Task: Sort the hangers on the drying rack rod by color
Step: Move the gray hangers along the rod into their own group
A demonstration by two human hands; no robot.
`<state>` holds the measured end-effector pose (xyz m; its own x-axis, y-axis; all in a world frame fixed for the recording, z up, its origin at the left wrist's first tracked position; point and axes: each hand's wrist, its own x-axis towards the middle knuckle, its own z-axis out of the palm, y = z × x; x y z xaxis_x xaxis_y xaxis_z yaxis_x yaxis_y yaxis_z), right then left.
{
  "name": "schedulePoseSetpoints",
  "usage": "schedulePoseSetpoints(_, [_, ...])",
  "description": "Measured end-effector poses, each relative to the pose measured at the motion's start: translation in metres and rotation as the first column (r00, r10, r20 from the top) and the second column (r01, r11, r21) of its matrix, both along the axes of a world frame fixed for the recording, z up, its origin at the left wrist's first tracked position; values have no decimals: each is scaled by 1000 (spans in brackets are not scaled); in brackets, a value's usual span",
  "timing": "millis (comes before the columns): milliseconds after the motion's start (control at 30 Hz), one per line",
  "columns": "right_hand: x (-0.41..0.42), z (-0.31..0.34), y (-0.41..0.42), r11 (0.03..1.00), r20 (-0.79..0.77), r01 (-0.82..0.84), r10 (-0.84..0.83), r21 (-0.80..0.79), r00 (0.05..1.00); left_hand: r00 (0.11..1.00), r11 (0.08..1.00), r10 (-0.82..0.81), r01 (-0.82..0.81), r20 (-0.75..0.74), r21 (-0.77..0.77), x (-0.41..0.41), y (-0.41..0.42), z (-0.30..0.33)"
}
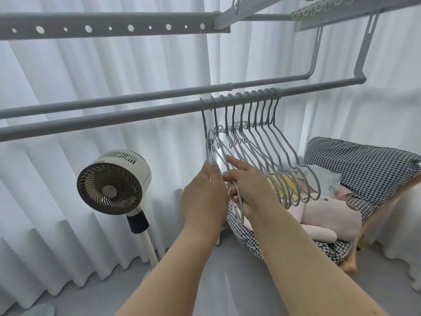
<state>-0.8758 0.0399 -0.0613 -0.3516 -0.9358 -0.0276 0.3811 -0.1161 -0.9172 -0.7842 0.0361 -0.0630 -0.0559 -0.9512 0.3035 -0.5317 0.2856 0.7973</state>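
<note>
Several grey hangers [276,142] hang close together by their hooks on the front grey rod [114,118] of the drying rack. The leftmost grey hanger [206,133] hangs a little apart from the bunch. My left hand [204,192] grips its lower part, fingers closed around it. My right hand [245,188] pinches the lower bar of the neighbouring grey hanger [239,201], with the index finger stretched up against the wire. All hangers in view look the same grey; some white shapes show behind them.
A second rod [136,99] runs behind the front one, and a perforated rack bar [109,27] crosses overhead. A white standing fan [114,183] is at the lower left. A houndstooth-covered chair [364,169] with pink cushions stands at the right. White curtains fill the background.
</note>
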Motion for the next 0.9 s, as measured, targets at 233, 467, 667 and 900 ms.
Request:
schedulePoseSetpoints(233, [-2,0,0,1000,-3,-4,4,11,1000,1000,1000,1,-1,-2,30,-2,0,-1])
schedulePoseSetpoints(467, [-1,-2,-2,1000,-2,-1,1,14,1000,1000,999,-3,3,-5,38,-4,0,0])
schedulePoseSetpoints(667, [-2,-2,-1,1000,-12,-1,1,15,1000,1000,999,-10,10,6,38,-5,-3,-4])
schedulePoseSetpoints(900, [-1,-1,1,1000,-41,-3,3,7,999,1000,999,-26,25,15,30,-4,-3,-5])
